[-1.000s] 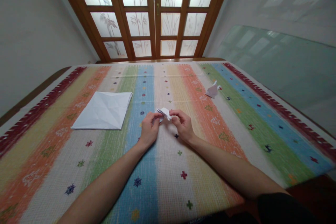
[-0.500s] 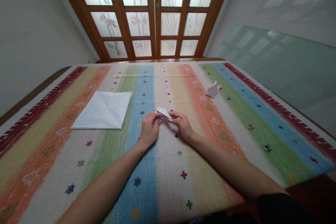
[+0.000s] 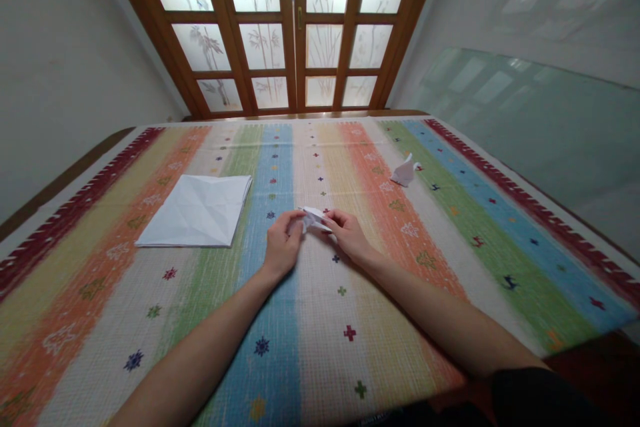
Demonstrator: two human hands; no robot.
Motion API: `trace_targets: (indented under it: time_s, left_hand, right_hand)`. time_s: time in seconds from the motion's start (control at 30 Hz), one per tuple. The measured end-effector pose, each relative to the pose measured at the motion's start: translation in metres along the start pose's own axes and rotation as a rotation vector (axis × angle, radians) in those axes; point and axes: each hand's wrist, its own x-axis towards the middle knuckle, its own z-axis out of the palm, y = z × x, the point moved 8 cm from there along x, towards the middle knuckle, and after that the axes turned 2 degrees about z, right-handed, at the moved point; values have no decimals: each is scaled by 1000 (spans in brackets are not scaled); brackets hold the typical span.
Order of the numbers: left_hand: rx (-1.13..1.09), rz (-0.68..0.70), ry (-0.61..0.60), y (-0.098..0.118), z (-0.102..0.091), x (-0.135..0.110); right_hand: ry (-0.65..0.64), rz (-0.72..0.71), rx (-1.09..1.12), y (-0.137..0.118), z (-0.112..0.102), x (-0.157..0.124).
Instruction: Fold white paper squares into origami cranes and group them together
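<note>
Pointed, crisply folded paper (image 3: 316, 217) was shifted | pinched by left hand (image 3: 282, 242) and right hand (image 3: 349, 232) | creased square sheets (image 3: 197, 211) were laid flat

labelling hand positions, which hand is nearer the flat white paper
Left. The left hand is just right of the flat white paper, not touching it; the right hand is farther right, beyond the left. Both hold the small folded paper.
</note>
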Motion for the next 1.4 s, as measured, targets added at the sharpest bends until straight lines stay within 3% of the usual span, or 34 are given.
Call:
trace_targets:
  time_s: [0.17, 0.33, 0.93, 1.03, 1.13, 1.27, 1.33, 1.4]
  left_hand:
    - [-361, -242, 95, -25, -4, 5]
    - [-591, -385, 144, -36, -3, 6]
    - [-918, -477, 251, -39, -3, 6]
    - [-853, -464, 222, -43, -2, 7]
    - [-561, -390, 274, -44, -17, 9]
    - [26, -1, 498, -9, -49, 5]
    - [132, 148, 437, 6, -43, 2]
    - [124, 152, 342, 6, -32, 1]
  right_hand:
    - [27, 37, 108, 6, -7, 5]
    - [56, 48, 225, 11, -16, 9]
    - [53, 211, 590, 17, -16, 12]
    - [73, 220, 583, 19, -19, 13]
    - [81, 206, 477, 18, -21, 12]
    - [63, 200, 336, 15, -16, 7]
    - [38, 216, 311, 14, -10, 2]
    - [-2, 235, 309, 13, -1, -3]
